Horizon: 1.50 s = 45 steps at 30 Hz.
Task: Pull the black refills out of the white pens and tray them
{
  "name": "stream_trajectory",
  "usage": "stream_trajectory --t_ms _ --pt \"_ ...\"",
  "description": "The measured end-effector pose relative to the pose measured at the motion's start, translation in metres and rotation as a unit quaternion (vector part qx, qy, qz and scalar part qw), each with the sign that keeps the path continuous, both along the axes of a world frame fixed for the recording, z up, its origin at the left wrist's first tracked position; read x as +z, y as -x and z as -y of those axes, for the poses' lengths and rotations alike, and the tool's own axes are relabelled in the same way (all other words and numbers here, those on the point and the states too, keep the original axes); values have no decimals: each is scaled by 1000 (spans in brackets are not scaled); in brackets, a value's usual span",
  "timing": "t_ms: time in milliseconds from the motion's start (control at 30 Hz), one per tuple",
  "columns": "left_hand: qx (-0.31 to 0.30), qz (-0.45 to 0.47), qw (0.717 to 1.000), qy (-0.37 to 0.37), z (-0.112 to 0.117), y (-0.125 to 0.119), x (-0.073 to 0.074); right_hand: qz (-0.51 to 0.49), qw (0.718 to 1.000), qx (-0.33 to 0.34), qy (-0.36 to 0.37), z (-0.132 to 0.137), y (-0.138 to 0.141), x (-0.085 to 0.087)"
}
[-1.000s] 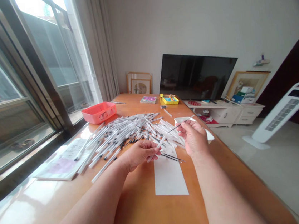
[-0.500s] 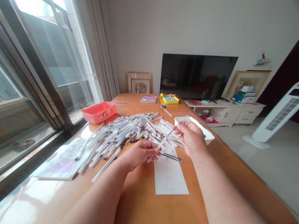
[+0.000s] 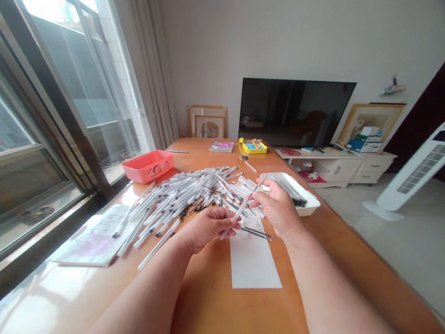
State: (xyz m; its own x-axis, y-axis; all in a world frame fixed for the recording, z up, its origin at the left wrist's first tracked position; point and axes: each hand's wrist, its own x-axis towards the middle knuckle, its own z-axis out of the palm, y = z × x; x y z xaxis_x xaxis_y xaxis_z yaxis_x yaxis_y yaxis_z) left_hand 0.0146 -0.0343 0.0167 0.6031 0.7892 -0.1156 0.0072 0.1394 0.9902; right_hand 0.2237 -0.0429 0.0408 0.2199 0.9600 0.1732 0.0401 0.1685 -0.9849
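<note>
My left hand (image 3: pixel 208 226) is closed around a white pen barrel (image 3: pixel 239 213) that points up and to the right. My right hand (image 3: pixel 276 206) pinches the thin refill at the barrel's far end, the two hands almost touching. Behind them lies a wide pile of white pens (image 3: pixel 185 195) on the orange table (image 3: pixel 207 319). A white strip of paper (image 3: pixel 253 260) lies under the hands, with a loose black refill (image 3: pixel 259 232) on its top edge. A white tray (image 3: pixel 311 208) with several dark refills sits just right of my right hand.
A pink tub (image 3: pixel 148 166) stands at the far left of the table, papers (image 3: pixel 94 240) by the window side. A small book (image 3: pixel 221 147) and a yellow box (image 3: pixel 252 147) lie at the far end. Beyond are a television (image 3: pixel 296 110) and a white fan (image 3: pixel 423 165).
My right hand has come down and left with the refill, closing on the barrel held by my left hand. The white tray behind it has come into full view.
</note>
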Motion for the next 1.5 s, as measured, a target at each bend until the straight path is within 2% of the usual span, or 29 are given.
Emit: stream_trajectory --t_ms 300,467,633,800,1067,1167,1300,1500 --pt "5 -9 1000 -3 1 0 3 4 1000 -10 -20 0 -1 2" --pt "7 -4 1000 -6 0 0 2 18 1000 -24 2 1 -3 4" --pt "26 18 999 -7 -3 3 3 111 993 18 28 1 -8 1" --pt "59 49 997 7 -6 6 4 228 971 56 33 3 -11 -4" --pt "136 70 988 18 -11 12 7 304 951 15 59 -8 -19 -20" --pt "144 68 987 3 -12 14 8 273 961 12 37 -9 -15 -21" --pt "110 54 992 1 -6 7 9 162 985 54 9 -3 0 -14" --pt "81 22 996 36 3 -6 3 114 990 81 21 -1 7 -11"
